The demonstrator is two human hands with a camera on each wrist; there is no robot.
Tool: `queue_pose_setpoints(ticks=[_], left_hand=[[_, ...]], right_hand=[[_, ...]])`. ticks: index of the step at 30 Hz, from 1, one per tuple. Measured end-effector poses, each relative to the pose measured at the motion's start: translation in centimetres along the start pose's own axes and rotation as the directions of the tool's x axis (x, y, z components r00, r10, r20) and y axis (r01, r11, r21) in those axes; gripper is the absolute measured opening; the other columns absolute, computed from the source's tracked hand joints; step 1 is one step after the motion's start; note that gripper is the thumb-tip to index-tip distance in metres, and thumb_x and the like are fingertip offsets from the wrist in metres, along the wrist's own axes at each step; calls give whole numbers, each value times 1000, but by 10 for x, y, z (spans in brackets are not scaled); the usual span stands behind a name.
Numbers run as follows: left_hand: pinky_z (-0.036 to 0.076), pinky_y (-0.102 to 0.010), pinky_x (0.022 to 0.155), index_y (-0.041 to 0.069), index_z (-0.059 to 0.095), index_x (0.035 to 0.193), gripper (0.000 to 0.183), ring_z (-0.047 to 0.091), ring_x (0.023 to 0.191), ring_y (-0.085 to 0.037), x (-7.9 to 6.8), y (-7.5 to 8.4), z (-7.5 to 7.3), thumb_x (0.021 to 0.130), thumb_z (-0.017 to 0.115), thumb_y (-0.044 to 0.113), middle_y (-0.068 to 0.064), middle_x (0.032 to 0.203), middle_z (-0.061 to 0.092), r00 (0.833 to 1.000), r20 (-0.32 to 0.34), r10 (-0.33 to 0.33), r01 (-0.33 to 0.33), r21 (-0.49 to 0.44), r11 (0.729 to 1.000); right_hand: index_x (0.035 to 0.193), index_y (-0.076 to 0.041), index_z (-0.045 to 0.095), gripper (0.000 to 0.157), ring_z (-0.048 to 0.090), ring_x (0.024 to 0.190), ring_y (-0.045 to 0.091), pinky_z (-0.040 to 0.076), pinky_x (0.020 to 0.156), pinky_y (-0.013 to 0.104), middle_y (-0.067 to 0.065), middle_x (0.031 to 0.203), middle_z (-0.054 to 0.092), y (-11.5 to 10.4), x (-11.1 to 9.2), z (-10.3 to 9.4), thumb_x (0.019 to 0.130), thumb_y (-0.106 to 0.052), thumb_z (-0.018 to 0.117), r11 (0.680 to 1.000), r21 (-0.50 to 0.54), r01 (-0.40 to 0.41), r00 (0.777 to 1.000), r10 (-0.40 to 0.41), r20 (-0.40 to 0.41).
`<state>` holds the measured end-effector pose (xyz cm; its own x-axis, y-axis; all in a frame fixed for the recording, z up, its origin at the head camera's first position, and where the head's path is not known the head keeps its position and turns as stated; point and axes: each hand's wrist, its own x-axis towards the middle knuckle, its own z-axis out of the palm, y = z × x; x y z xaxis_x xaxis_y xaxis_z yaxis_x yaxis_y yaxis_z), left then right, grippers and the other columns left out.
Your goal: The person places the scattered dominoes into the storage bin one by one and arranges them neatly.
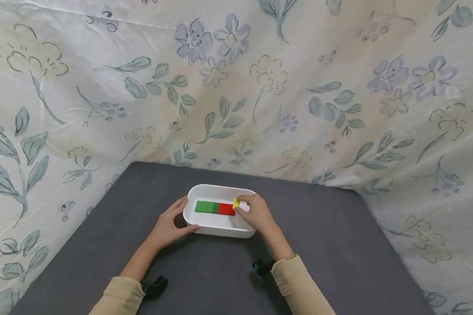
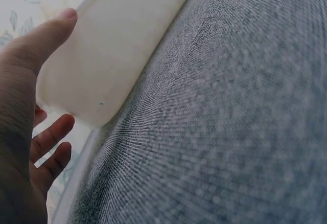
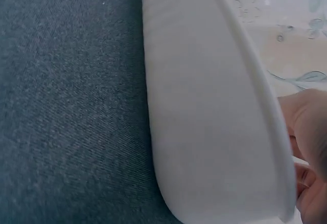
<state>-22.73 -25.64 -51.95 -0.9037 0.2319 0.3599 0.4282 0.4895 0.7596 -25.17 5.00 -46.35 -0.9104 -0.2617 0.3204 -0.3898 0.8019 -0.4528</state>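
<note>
A white oblong tub (image 1: 220, 231) stands on the dark cloth. My left hand (image 1: 171, 225) holds its left end, the thumb at the front rim and the fingers along the end. In the left wrist view the thumb touches the upper edge of the tub (image 2: 122, 40). Inside lies a row of green blocks (image 1: 206, 206), with red blocks (image 1: 226, 209) joining it on the right. Between thumb and fingertips, my right hand (image 1: 258, 212) pinches a yellow block (image 1: 236, 203) at the red end. From the right wrist, the tub's wall (image 3: 209, 106) hides the block.
Dark grey cloth (image 1: 319, 245) covers the table around the tub. Behind and at both sides hangs a pale curtain (image 1: 236, 109) with flowers and leaves. Black bands (image 1: 154, 286) are worn on the wrists.
</note>
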Motion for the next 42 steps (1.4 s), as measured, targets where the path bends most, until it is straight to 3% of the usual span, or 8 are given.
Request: queue_pose_setpoints(ticks=[7, 15, 20, 24, 27, 42], left_hand=[[37, -69, 116, 4, 37, 164, 108, 36, 154, -44, -6, -5, -7, 80, 94, 40, -17, 169, 38, 1000, 13, 9, -9, 6, 1000], [35, -69, 117, 5, 36, 165, 108, 35, 155, -44, -11, -5, -13, 81, 94, 42, -17, 169, 38, 999, 32, 2, -2, 9, 1000], [34, -69, 117, 5, 36, 165, 108, 35, 155, -44, -11, -4, -13, 81, 94, 42, -17, 169, 37, 999, 35, -6, 6, 15, 1000], [34, -69, 118, 5, 36, 165, 108, 35, 156, -43, -10, -4, -12, 81, 94, 42, -16, 170, 38, 999, 35, -4, 3, 16, 1000], [34, -68, 118, 6, 36, 165, 108, 35, 156, -43, -10, -4, -12, 80, 94, 42, -15, 170, 37, 999, 38, -4, 4, 12, 1000], [33, -69, 118, 6, 37, 165, 108, 34, 156, -43, -9, -2, -12, 80, 94, 40, -17, 169, 37, 999, 36, 5, -6, 16, 1000]], right_hand=[[118, -3, 80, 26, 66, 119, 36, 55, 103, 52, 12, 119, 78, -18, -2, 16, 94, -12, 77, 988, -99, -121, 992, 124, 30], [111, -3, 80, 19, 67, 94, 27, 61, 83, 45, 10, 108, 79, -32, -3, 21, 93, -5, 75, 946, -245, -212, 974, 226, 31], [106, -5, 81, 15, 67, 91, 26, 61, 77, 45, 8, 100, 78, -35, -2, 23, 93, -6, 75, 916, -329, -232, 963, 264, 57], [93, -7, 78, 5, 62, 82, 24, 58, 68, 42, 6, 81, 71, -37, -1, 24, 93, -6, 73, 899, -377, -224, 960, 270, 74], [86, -9, 76, 7, 58, 75, 22, 55, 65, 39, 4, 74, 67, -37, 1, 25, 92, -6, 73, 893, -399, -209, 962, 261, 79], [93, -9, 78, 6, 56, 74, 21, 53, 65, 36, 3, 72, 64, -34, 3, 27, 94, -8, 72, 885, -416, -208, 953, 279, 116]])
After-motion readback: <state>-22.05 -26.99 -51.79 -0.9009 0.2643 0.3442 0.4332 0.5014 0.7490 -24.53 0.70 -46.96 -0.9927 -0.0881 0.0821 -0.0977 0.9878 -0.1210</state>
